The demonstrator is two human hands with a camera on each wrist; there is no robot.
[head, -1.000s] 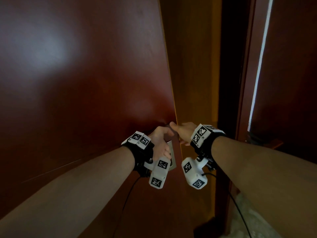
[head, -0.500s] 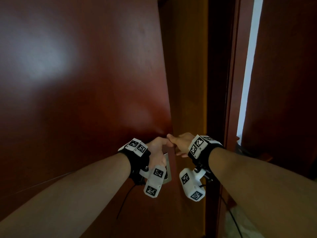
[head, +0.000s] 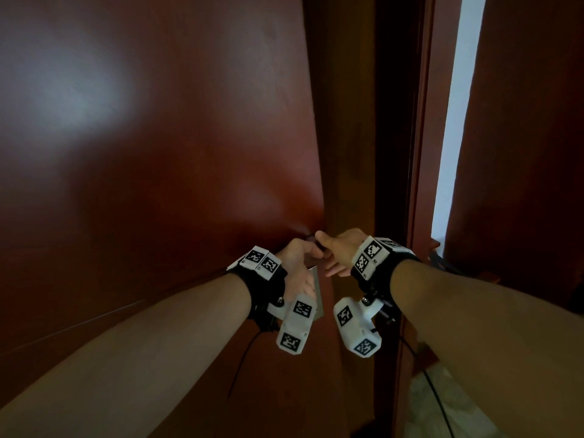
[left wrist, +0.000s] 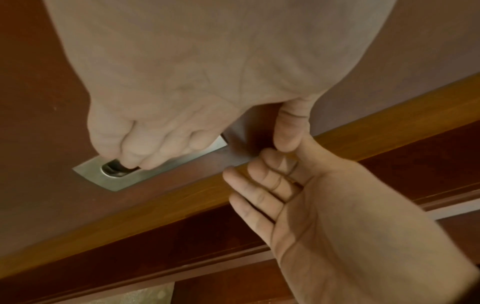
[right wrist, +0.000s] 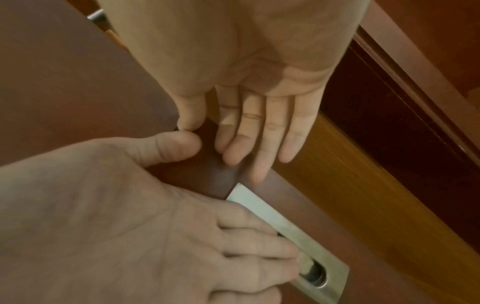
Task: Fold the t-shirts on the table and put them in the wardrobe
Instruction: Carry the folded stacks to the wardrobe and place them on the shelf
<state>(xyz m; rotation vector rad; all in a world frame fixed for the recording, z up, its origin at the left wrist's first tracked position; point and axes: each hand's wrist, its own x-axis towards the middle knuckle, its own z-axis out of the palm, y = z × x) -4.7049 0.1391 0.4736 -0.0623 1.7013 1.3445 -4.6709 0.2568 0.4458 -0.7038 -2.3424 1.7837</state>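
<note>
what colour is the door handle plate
Brushed silver metal handle plate, clearest in the left wrist view.

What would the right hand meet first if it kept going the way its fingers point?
Probably the metal recessed handle: the right hand has its fingers lying along the wardrobe door's edge, pointing toward it; depth is unclear.
</note>
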